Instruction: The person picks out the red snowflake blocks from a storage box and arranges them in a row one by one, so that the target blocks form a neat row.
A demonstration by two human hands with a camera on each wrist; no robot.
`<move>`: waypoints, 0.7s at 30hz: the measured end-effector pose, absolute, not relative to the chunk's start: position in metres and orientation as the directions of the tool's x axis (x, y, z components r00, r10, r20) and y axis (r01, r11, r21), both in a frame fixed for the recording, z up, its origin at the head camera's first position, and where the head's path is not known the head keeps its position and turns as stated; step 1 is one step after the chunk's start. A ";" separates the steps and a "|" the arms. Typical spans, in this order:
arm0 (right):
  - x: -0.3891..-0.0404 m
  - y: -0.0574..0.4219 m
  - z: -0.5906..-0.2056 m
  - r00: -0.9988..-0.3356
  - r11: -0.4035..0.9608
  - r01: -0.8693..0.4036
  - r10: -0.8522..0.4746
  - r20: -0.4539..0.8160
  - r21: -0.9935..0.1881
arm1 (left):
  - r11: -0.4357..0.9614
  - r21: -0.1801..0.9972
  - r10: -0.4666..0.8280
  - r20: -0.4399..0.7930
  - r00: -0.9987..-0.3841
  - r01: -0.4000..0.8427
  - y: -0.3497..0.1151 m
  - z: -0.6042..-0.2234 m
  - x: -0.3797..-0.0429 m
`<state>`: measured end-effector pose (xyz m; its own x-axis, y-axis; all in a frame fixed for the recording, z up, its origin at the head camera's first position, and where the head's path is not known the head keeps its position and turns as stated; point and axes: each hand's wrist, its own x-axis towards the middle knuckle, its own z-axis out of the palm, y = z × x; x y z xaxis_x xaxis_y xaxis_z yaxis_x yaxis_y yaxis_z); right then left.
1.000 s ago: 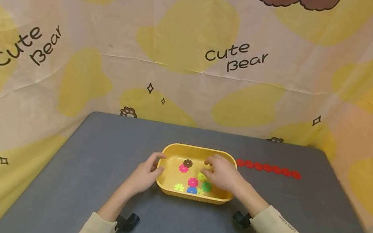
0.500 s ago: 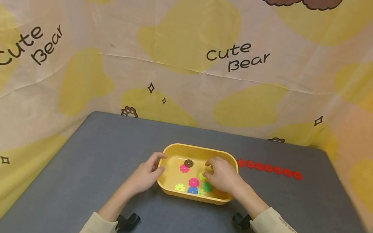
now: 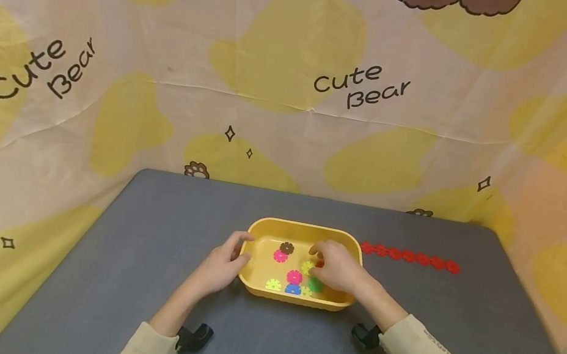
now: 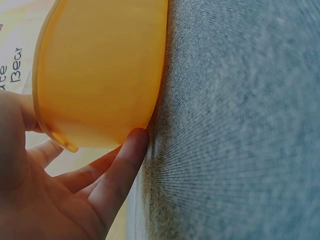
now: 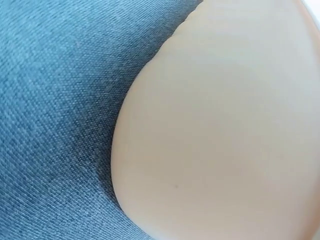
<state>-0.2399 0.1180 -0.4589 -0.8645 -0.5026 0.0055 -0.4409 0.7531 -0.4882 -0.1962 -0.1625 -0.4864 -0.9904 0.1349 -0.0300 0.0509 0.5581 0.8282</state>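
A yellow plastic tray [image 3: 297,299] stands on the table, with several flower-shaped discs in it. My left hand [image 3: 216,266] holds its left end. The left wrist view shows one digit by the rim and other fingertips against the outer wall [image 4: 100,75]. My right hand [image 3: 340,266] is inside the tray's right half, fingers bent downward. A red disc [image 3: 320,264] shows between its thumb and fingers; whether they pinch it is unclear. Nearby lie a yellow-green disc [image 3: 307,267], a green disc [image 3: 315,284] and a pink disc [image 3: 294,276]. The right wrist view shows only the tray's outside [image 5: 215,125].
A row of red discs [image 3: 408,256] extends right from behind the tray's right end. A brown disc [image 3: 286,248] and a blue disc [image 3: 293,289] are also in the tray. The grey table [image 3: 278,349] meets a printed cloth [image 3: 275,157] at the back.
My right fingers have shifted slightly within the tray, and a red disc now shows between them. The left hand and tray stay in place.
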 end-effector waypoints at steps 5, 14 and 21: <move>-0.240 0.120 -0.461 -0.854 0.750 -0.444 -0.519 -0.021 -0.489 | 0.562 0.825 0.132 -0.028 -0.991 0.052 -0.162 -0.487 -0.196; -0.242 0.118 -0.464 -0.866 0.774 -0.410 -0.496 -0.059 -0.483 | 0.560 0.827 0.130 -0.028 -0.991 0.051 -0.163 -0.488 -0.196; -0.244 0.116 -0.465 -0.873 0.774 -0.416 -0.487 -0.031 -0.477 | 0.553 0.831 0.138 -0.024 -0.990 0.057 -0.164 -0.488 -0.196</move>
